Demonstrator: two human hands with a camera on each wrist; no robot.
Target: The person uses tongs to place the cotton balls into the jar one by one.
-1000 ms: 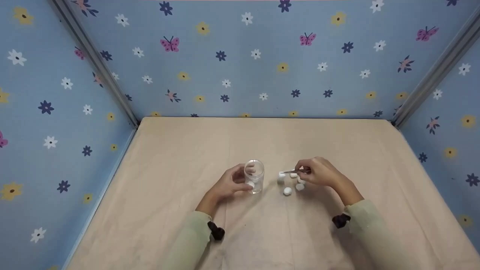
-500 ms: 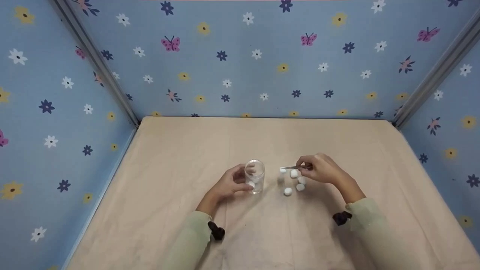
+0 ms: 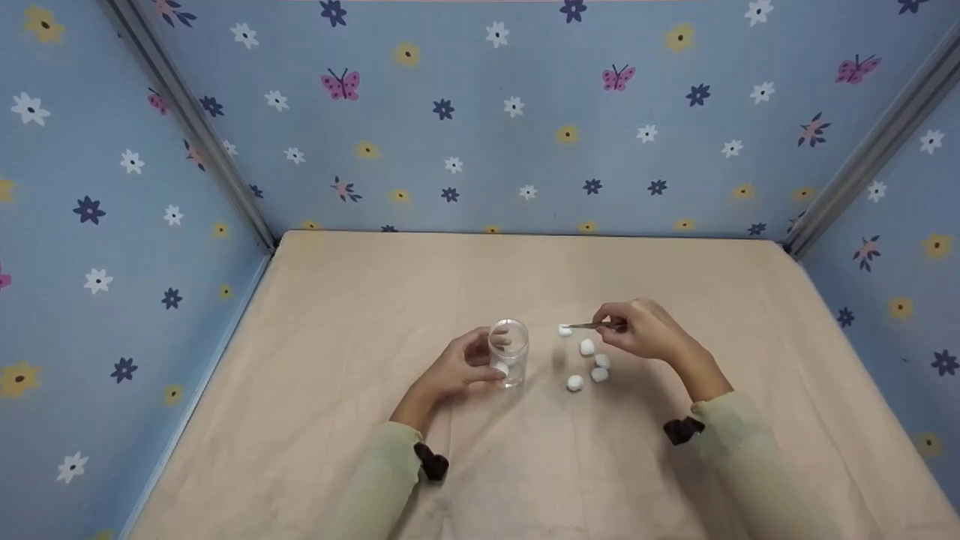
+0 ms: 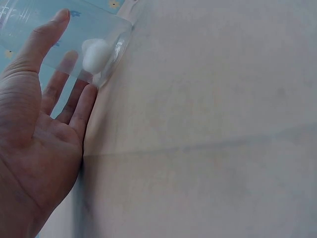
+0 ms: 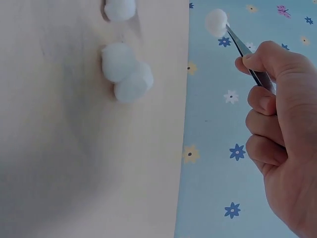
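My left hand [image 3: 455,365] holds a clear plastic jar [image 3: 513,351] upright on the table, thumb on the near side and fingers behind. Through its wall in the left wrist view, a white cotton ball [image 4: 96,57] shows at the bottom. My right hand [image 3: 643,330] pinches metal tweezers [image 5: 251,63] between thumb and forefinger, the other fingers curled. At the tweezers' tips hangs another cotton ball [image 5: 216,23], raised above the table to the right of the jar. Below it, several loose cotton balls [image 3: 587,347] lie in a small group.
A beige cloth [image 3: 360,300] with faint creases covers the table. Blue panels [image 3: 480,112] printed with flowers and butterflies enclose the back and both sides, with grey metal posts [image 3: 199,127] in the corners.
My right hand has risen and moved slightly away from me, lifting the cotton ball in the tweezers off the table. The left hand and jar stay put.
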